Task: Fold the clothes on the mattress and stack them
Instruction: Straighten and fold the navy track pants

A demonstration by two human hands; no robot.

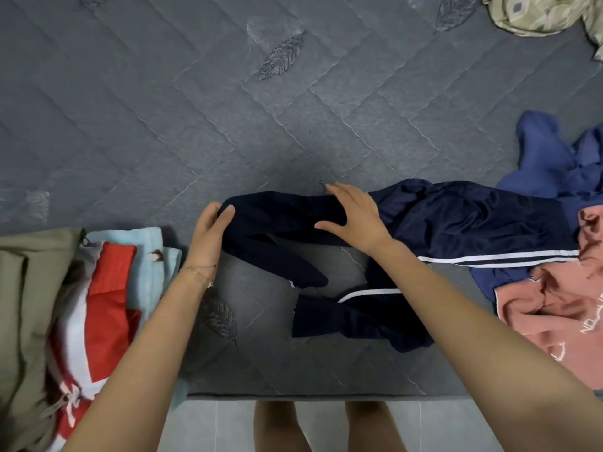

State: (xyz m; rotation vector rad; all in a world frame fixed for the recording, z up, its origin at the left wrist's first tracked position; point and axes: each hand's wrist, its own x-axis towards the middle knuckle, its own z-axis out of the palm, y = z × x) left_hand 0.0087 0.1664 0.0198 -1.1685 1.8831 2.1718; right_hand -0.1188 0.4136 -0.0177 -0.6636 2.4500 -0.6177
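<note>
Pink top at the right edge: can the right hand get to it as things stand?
Probably yes. The pink top lies uncovered on that hand's own side. The right hand rests open on the navy pants, and only flat fabric lies between them.

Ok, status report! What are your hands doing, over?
Left hand gripping end of navy pants. Right hand flat on them. Pants not yet folded. Pink shirt crowding their far right end.
</note>
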